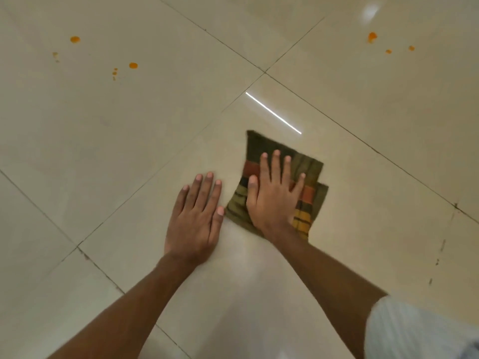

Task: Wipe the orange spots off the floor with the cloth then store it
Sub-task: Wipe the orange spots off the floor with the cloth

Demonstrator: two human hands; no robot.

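A folded cloth [308,172], olive green with red and yellow checks, lies flat on the cream tiled floor [155,125] near the middle of the view. My right hand [272,195] presses down on it, palm flat and fingers spread. My left hand [197,218] rests flat on the bare tile just left of the cloth, thumb tip close to its edge, holding nothing. One cluster of orange spots [133,65] marks the floor at the far left. Another group of orange spots [372,36] sits at the far right.
Dark grout lines cross the glossy tiles diagonally. A bright strip of reflected light [273,113] lies just beyond the cloth. Small dark scuffs [442,244] mark the tile at the right. A pale striped garment [414,332] shows at the bottom right corner.
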